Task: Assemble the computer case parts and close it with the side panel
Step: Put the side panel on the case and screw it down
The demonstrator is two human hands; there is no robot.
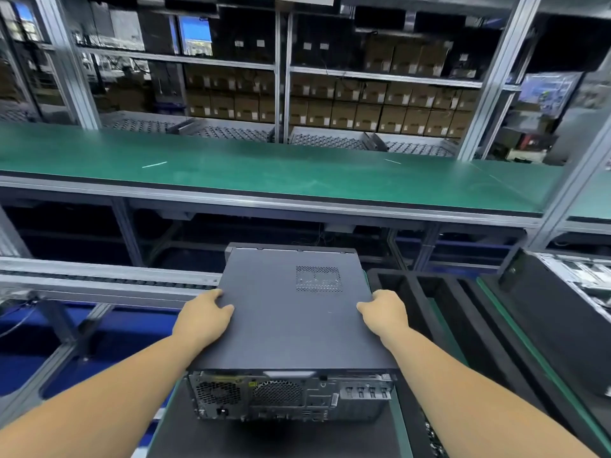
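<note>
A dark grey computer case lies flat on a black pallet with green edges, its rear ports and fan grilles facing me. The side panel, with a small vent grid at its far right, covers the top of the case. My left hand grips the panel's left edge, thumb on top. My right hand grips the right edge the same way.
A black foam tray with long slots sits to the right, and beyond it another case lies with its inside showing. A roller conveyor rail runs on the left. A green workbench spans ahead, with shelves of cardboard boxes behind.
</note>
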